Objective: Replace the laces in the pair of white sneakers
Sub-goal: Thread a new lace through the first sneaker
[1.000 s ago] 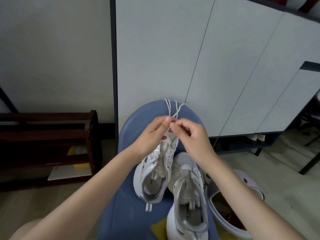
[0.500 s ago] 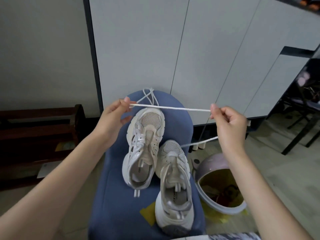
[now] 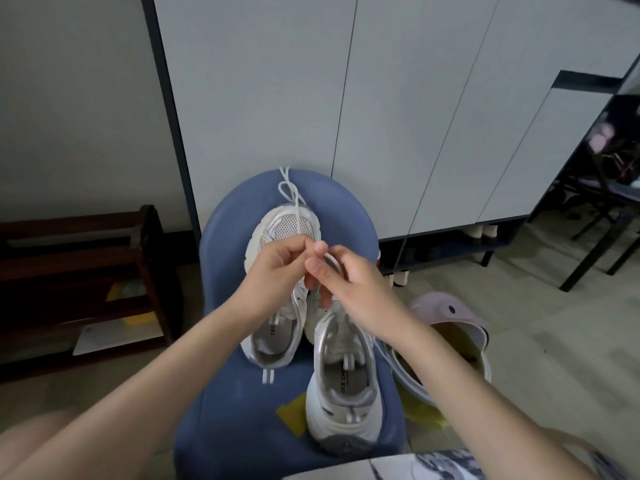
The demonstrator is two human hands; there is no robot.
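While both hands meet over the far sneaker, a white lace (image 3: 297,216) is pinched between them.

Left hand (image 3: 277,271) and right hand (image 3: 349,289) have fingertips curled together on the lace, above the left sneaker (image 3: 282,296); its mate, the right sneaker (image 3: 343,393), lies just beside it on the blue padded seat (image 3: 225,393). A looped tail of the lace trails past the toe toward the seat's far edge. Judged by looks, the lace is thin, limp cord, light and prone to slip, so it is best held close to its stiff tip. Mesh toe, smooth silvery trim and chunky rubbery soles suggest soft uppers that give under pressure.
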